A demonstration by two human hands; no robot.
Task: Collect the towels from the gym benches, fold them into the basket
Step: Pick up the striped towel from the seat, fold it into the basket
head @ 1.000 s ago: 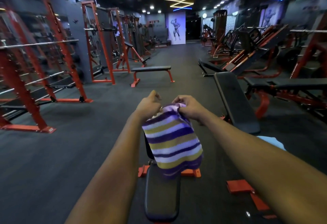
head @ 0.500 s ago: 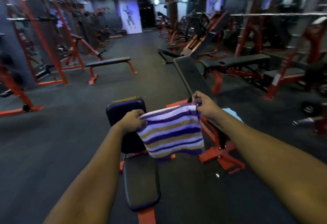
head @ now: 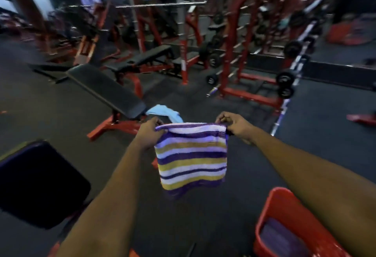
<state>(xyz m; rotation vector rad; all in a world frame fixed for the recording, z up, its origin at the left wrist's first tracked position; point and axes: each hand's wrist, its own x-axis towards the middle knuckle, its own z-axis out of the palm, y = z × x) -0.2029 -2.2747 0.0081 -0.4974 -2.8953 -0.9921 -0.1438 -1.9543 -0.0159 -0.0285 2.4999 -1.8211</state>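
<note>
No writing here is sharp enough to read. The left hand (head: pixel 149 132) and right hand (head: pixel 234 123) each pinch a top corner of the one striped towel (head: pixel 192 158), fingers clamped, at mid-frame. Since half a second ago the view has swung right, bringing a red basket (head: pixel 270 204) into the lower right. One blue towel (head: pixel 164 111) lies by the bench (head: pixel 105 88).

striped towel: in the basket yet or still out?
Out. The striped towel hangs above the floor, pinched at its top corners by the left hand and right hand; the red basket sits lower right.
</note>
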